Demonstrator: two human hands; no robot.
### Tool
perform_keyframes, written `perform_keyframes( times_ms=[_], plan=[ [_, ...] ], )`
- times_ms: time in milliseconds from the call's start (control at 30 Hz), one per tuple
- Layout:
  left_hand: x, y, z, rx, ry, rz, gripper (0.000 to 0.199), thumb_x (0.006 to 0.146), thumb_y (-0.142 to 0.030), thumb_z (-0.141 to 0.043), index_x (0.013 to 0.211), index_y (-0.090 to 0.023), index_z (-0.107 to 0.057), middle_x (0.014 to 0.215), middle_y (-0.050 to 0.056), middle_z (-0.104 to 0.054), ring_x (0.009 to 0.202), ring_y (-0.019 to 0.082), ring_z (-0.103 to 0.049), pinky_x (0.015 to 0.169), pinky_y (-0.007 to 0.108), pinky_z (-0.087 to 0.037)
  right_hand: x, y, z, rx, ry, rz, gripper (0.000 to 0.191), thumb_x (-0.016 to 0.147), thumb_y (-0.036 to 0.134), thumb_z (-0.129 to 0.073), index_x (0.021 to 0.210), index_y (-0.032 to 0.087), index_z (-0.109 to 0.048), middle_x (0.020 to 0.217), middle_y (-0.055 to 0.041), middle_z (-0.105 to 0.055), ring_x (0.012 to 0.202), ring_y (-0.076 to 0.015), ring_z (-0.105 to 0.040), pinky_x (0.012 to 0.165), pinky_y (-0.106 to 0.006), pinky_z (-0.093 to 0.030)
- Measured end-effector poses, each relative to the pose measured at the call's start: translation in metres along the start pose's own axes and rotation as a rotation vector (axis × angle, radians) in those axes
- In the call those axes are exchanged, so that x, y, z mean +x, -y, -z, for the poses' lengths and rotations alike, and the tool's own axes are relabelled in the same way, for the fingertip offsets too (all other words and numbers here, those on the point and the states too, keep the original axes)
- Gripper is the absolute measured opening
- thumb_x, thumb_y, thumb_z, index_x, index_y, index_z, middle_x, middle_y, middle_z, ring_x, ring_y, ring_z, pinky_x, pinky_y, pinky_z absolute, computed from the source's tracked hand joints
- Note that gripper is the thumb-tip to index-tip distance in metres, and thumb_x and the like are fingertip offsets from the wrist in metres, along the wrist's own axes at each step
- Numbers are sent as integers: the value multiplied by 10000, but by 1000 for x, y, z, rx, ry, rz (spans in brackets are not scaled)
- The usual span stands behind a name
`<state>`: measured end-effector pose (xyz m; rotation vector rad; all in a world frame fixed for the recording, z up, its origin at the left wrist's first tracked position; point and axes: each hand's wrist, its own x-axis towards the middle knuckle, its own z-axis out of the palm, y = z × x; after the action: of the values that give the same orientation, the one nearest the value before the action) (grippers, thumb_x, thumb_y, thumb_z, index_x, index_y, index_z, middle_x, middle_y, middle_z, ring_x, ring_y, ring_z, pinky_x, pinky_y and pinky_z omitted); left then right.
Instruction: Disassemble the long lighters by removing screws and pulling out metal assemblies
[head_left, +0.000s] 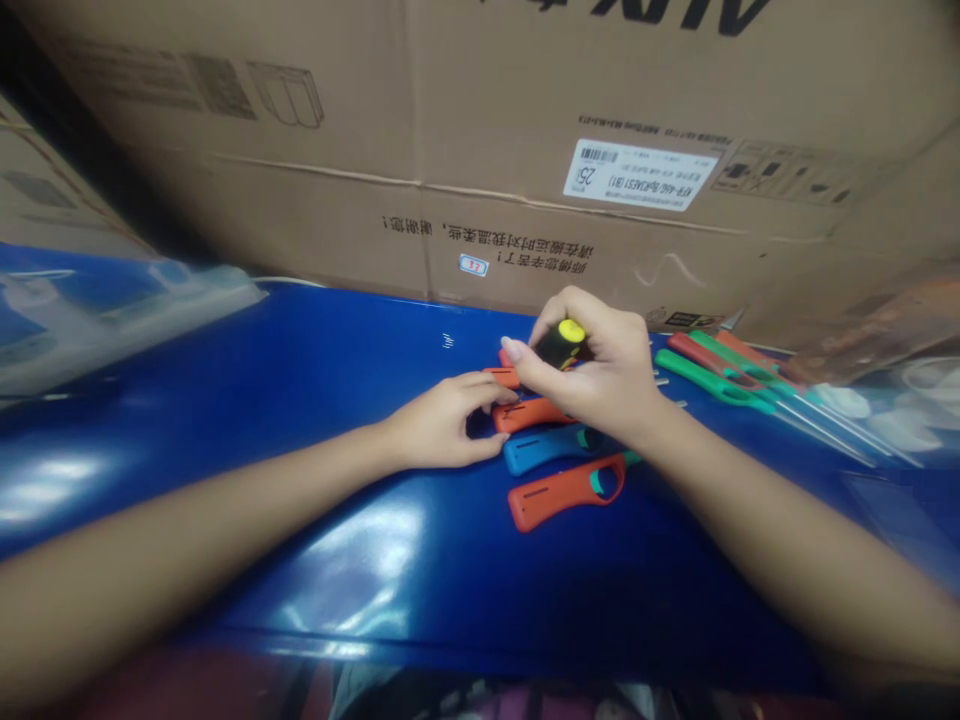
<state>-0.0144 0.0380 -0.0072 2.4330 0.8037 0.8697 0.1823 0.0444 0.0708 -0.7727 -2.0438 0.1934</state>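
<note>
My right hand [611,365] is closed around the black and yellow handle of what looks like a screwdriver [561,346]; its tip is hidden. Just left of it, my left hand [444,422] pinches the near end of an orange lighter [531,413], fingers on one side and thumb on the other. This lighter is one of several long-necked lighters in a row, partly covered by my right hand. Below it lie a blue lighter [541,450] and another orange lighter [559,492] with a green trigger.
More green and red long-necked lighters [709,380] lie to the right, metal necks pointing toward me. Behind them is a clear plastic bag [885,320]. A large cardboard box [322,220] walls off the back of the blue table [300,400]. Plastic wrap [112,320] lies at the left.
</note>
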Motion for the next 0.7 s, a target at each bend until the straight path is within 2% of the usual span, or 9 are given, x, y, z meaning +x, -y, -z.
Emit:
perform_keyframes(
  times_ms=[200, 333, 433, 533, 600, 667, 700],
  plan=[
    [0, 1, 0, 10, 23, 22, 351, 794, -221, -676, 1143, -182, -665, 1144, 100, -698, 1050, 253, -669, 939, 402, -545, -2, -2, -2, -26, 26, -75, 320, 883, 478, -649, 738, 231, -507, 655, 31, -583, 581, -115, -503, 584, -259, -407],
    [0, 1, 0, 12, 28, 23, 402, 797, -222, -675, 1196, -180, -656, 1135, 105, -701, 1036, 250, -668, 934, 405, -546, 0, -3, -1, -120, 60, -69, 283, 916, 490, -593, 821, 226, -559, 741, 10, -625, 638, -128, -536, 633, -265, -418],
    [1, 0, 0, 11, 24, 20, 392, 800, -228, -673, 1187, -170, -664, 1121, 107, -697, 1005, 242, -668, 908, 388, -554, 13, 5, 6, -303, 191, -84, 311, 944, 503, -538, 917, 205, -621, 733, -12, -617, 689, -156, -563, 661, -275, -395],
    [3, -1, 0, 6, 37, 24, 356, 802, -228, -669, 1152, -167, -677, 1118, 104, -689, 997, 235, -666, 890, 368, -556, 32, 17, 12, -475, 337, -125, 375, 940, 535, -546, 854, 181, -638, 655, -41, -568, 730, -208, -582, 649, -289, -355],
    [3, -1, 0, 5, 41, 32, 346, 797, -221, -666, 1139, -168, -679, 1119, 102, -688, 991, 234, -668, 876, 361, -559, 42, 24, 14, -483, 442, -85, 313, 953, 460, -545, 857, 176, -635, 683, -58, -581, 738, -216, -579, 649, -295, -347],
    [3, 0, 0, -5, 35, 22, 356, 793, -210, -665, 1147, -170, -672, 1151, 104, -686, 1027, 242, -667, 897, 365, -556, 47, 28, 16, -397, 565, -1, 179, 953, 321, -523, 973, 177, -628, 798, -69, -634, 739, -199, -568, 656, -296, -354],
    [3, 0, 0, -12, 32, 9, 367, 793, -205, -667, 1158, -170, -666, 1174, 106, -683, 1060, 248, -662, 919, 370, -550, 47, 29, 16, -348, 610, 34, 170, 939, 263, -511, 1045, 176, -611, 876, -76, -654, 746, -191, -564, 661, -296, -360]
  ],
)
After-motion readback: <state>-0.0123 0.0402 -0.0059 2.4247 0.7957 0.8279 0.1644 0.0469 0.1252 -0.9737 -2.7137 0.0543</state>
